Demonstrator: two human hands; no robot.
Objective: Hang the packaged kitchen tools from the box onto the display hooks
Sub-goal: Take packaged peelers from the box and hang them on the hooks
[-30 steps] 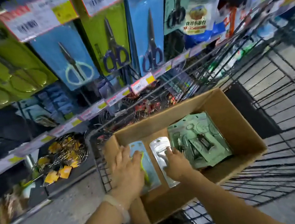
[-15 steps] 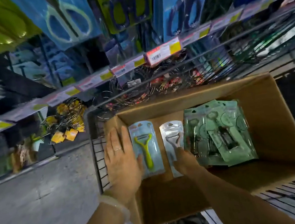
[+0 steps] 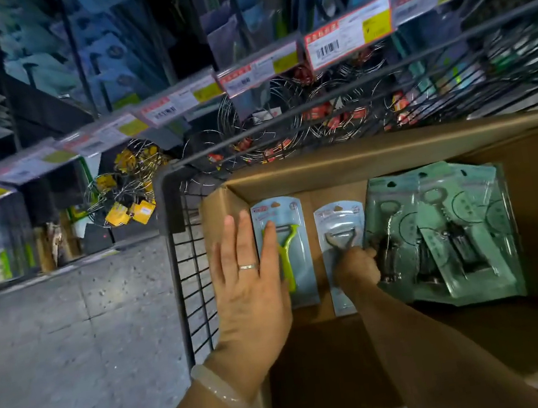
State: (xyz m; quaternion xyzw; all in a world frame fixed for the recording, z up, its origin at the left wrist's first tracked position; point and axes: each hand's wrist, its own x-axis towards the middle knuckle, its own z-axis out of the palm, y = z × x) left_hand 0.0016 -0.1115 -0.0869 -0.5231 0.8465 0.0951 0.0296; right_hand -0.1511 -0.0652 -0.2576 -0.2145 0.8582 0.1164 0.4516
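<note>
An open cardboard box (image 3: 297, 172) sits in a wire cart. Inside lie a blue card with a green peeler (image 3: 296, 245), a card with a silver peeler (image 3: 339, 225), and a pile of green corkscrew packs (image 3: 444, 234). My left hand (image 3: 248, 289) lies flat with straight fingers along the box's left wall, its index finger touching the green peeler card. My right hand (image 3: 356, 266) reaches down into the box with curled fingers on the lower half of the silver peeler card; whether it grips the card is hidden.
The black wire cart (image 3: 188, 277) holds the box. Behind it run shelf rails with price tags (image 3: 347, 32), hanging packs above, and wire racks with red (image 3: 317, 112) and yellow labels (image 3: 130, 211) below. Grey floor (image 3: 74, 352) lies to the left.
The camera has tilted down and closer to the box. My right hand has slid up onto the silver peeler card. My left hand stays flat beside the green peeler card.
</note>
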